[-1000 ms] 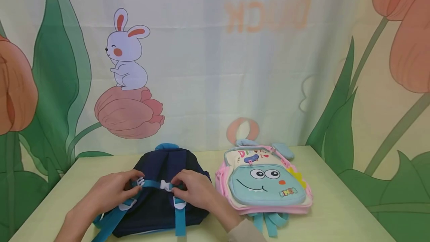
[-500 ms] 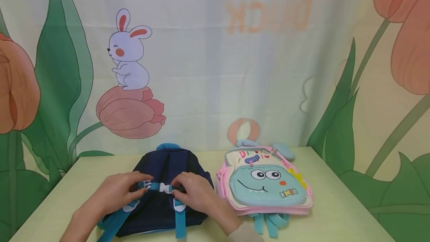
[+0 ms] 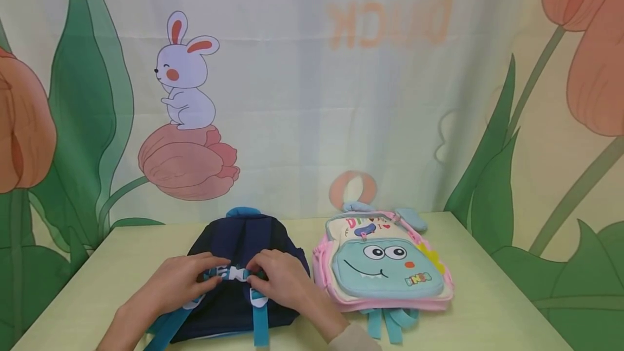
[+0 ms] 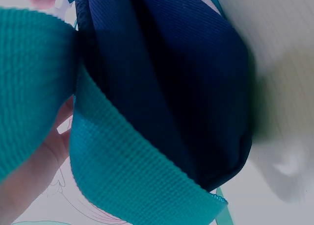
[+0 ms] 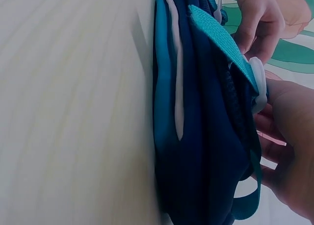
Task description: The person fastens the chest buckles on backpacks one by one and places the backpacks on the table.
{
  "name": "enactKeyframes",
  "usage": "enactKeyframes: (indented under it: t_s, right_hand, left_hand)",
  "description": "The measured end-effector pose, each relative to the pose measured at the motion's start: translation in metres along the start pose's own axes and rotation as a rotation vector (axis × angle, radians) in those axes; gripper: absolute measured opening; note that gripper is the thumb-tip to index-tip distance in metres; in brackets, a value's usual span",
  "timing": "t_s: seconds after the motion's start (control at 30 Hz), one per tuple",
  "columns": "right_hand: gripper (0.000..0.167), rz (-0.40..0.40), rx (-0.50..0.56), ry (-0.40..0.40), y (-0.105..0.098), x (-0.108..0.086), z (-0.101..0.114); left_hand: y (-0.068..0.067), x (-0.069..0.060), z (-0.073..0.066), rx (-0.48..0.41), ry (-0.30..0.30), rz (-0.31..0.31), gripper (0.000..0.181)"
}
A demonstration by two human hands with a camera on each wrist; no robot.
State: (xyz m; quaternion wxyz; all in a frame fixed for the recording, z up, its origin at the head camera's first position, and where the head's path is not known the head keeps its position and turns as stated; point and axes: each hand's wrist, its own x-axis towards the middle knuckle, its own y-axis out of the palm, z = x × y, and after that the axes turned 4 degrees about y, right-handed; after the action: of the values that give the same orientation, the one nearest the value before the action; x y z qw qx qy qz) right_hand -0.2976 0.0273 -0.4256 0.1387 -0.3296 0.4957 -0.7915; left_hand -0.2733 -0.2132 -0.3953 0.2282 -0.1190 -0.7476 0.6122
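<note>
The navy backpack (image 3: 231, 307) lies directly beneath the fingers of both hands, strap side up, its long axis running away from the person. Its blue carry loop (image 3: 242, 211) points to the far side, beyond the fingertips, while its base is on the near side of them. Across it, between the two sets of fingertips, the blue chest strap (image 3: 224, 273) runs left to right, and the white buckle (image 3: 237, 274) lies lengthwise along that same line; whether its halves are fully joined cannot be told.

The left hand (image 3: 180, 283) has index finger and thumb parted only slightly, pinching the chest strap at a white fitting (image 3: 222, 270) just left of the buckle. The right hand (image 3: 283, 280) pinches the chest strap just beside the buckle's right end, its index finger and thumb nearly together.

Just below the right fingertips, a white adjuster (image 3: 258, 298) sits on the right shoulder strap (image 3: 260, 326), whose tail points toward the person. Below the left fingers, the left shoulder strap (image 3: 170, 329) slants toward the near left. To the right of the right fingers, a pink and white backpack (image 3: 390, 270) lies on the surface (image 3: 492, 307), dinosaur face up.
</note>
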Motion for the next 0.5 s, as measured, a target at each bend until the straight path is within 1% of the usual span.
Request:
enactKeyframes:
  t_s: [0.1,0.3,0.37,0.5]
  right_hand:
    - [0.016,-0.004,-0.010,0.000,0.0003,0.0000,0.0011]
    - [0.015,-0.019,-0.031,0.004,0.0005,0.0007,0.0023]
    - [0.015,-0.020,-0.030,0.011,0.0006,0.0009,0.0028]
    - [0.015,-0.017,-0.030,0.013,0.0014,0.0004,0.0038]
  left_hand:
    - [0.0016,-0.0008,0.0013,-0.008,0.031,-0.002,0.033]
    - [0.0014,-0.0002,0.0048,-0.064,0.115,-0.004,0.033]
    - [0.0005,-0.0001,0.0057,-0.080,0.130,-0.004,0.034]
    - [0.0005,-0.0021,0.0072,-0.112,0.145,0.020,0.035]
